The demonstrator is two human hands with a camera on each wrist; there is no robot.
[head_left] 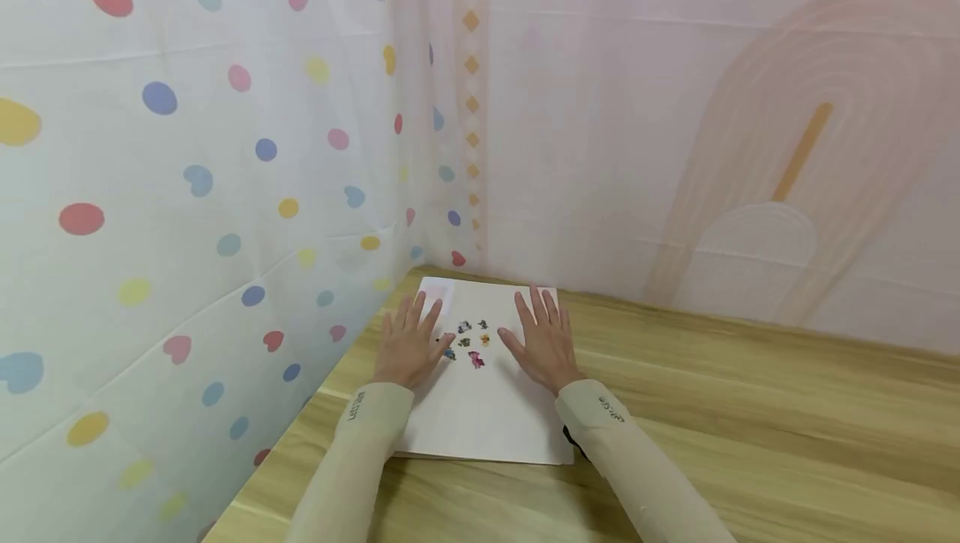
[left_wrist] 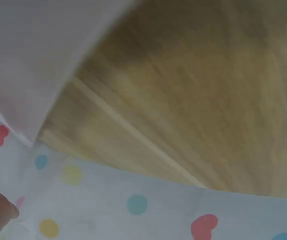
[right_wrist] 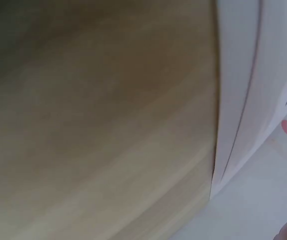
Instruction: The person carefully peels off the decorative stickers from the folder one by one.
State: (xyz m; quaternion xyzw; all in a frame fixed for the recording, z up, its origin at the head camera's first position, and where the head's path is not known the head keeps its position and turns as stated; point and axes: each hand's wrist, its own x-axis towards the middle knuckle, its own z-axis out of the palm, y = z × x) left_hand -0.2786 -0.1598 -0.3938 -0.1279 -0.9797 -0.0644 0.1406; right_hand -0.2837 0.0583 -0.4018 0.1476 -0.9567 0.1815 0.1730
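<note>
A white paper sheet (head_left: 487, 418), seemingly the top of a thin stack, lies on the wooden table. Near its middle is a cluster of several small coloured pictures or cutouts, among them a pink one (head_left: 476, 359) and an orange one (head_left: 484, 340); their kind is too small to tell. Over the sheet's left side my left hand (head_left: 407, 347) is spread, its thumb by a blue piece (head_left: 449, 354). My right hand (head_left: 546, 347) is spread over the right side. Whether either palm presses the paper cannot be told. Neither hand holds anything.
Wooden tabletop (head_left: 720, 409) extends to the right of the paper. A dotted curtain (head_left: 225, 259) borders the table at the left, and a pale curtain with an arch pattern (head_left: 585, 151) hangs behind it. Paper edges (right_wrist: 236, 90) appear in the right wrist view.
</note>
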